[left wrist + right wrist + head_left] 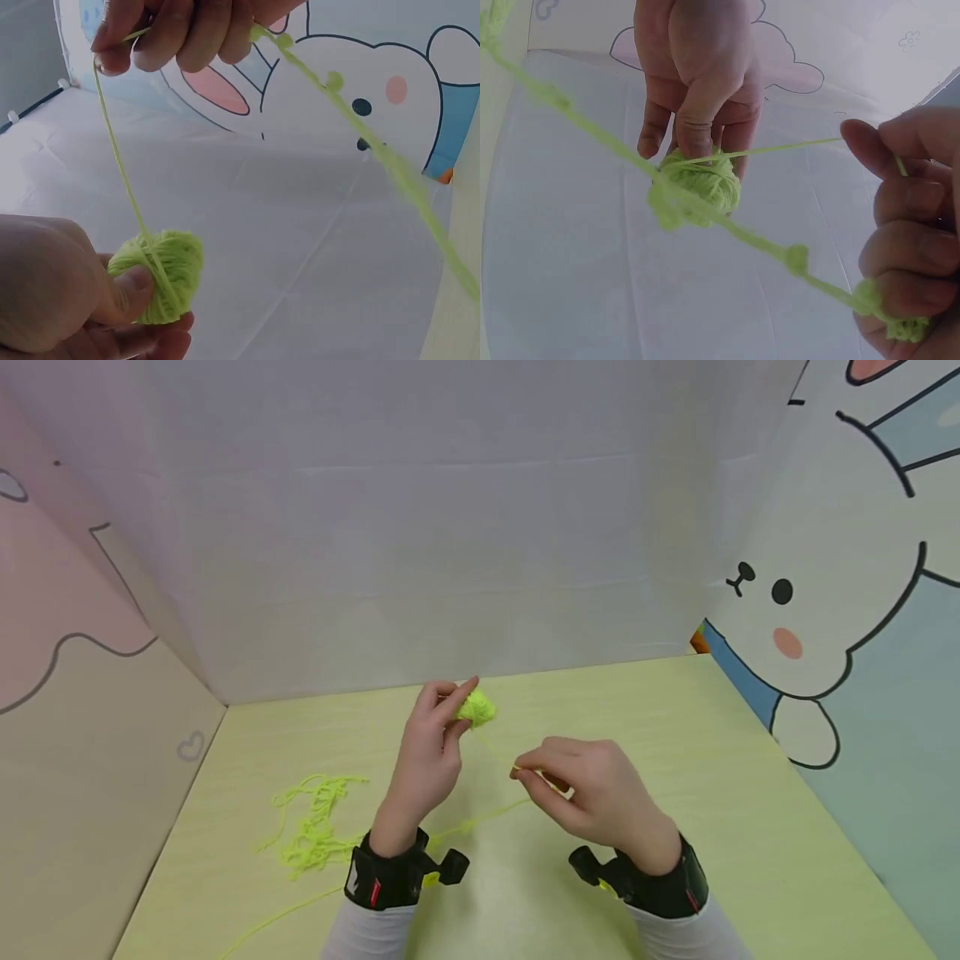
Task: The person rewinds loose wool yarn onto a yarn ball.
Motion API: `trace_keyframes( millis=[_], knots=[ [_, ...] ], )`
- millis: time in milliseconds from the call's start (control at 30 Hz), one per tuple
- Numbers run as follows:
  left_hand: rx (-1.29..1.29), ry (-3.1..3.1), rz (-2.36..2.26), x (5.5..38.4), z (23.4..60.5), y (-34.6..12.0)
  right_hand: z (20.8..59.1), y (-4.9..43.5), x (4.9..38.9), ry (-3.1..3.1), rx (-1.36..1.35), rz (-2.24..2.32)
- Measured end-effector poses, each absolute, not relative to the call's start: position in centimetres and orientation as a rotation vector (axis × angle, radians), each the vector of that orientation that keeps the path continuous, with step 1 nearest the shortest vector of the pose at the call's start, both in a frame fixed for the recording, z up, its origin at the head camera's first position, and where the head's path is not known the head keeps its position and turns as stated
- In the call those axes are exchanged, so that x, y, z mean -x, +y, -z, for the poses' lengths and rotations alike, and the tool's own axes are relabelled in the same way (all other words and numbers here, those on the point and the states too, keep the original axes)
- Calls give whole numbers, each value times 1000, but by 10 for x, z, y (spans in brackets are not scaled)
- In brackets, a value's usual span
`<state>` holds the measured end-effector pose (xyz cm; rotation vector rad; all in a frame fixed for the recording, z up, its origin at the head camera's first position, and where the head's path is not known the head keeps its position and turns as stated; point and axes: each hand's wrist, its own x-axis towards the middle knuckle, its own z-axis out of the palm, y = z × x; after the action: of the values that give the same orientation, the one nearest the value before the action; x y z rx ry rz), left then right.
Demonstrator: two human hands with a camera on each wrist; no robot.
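Observation:
A small ball of neon yellow-green yarn is gripped between the thumb and fingers of my left hand. From the ball a taut strand runs to my right hand, which pinches it between thumb and forefinger. The other right fingers are curled, and the yarn passes through them. It leaves that hand as a knotted length, sloping across the right wrist view in front of the ball. In the head view this length runs down left toward a loose tangle of yarn on the table.
The pale yellow-green table meets a white cloth backdrop at its far edge. A loose yarn end trails to the front left. Side panels carry cartoon drawings, with a rabbit on the right. Both wrists wear black camera straps.

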<state>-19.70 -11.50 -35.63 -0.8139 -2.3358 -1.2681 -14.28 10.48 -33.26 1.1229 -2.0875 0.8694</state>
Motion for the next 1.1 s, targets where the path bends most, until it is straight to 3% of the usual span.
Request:
trace_keyframes(
  millis=[467,800,1100],
  knots=[
    [1496,-2305,1000,191,350,-117,333,118,153,-1990,-788,-863],
    [1708,-2109,1309,181,343,-116,341,119,159,-2173,-671,-934],
    [1746,-2173,1337,176,342,-119,347,105,161,-2224,-663,-999]
  ],
)
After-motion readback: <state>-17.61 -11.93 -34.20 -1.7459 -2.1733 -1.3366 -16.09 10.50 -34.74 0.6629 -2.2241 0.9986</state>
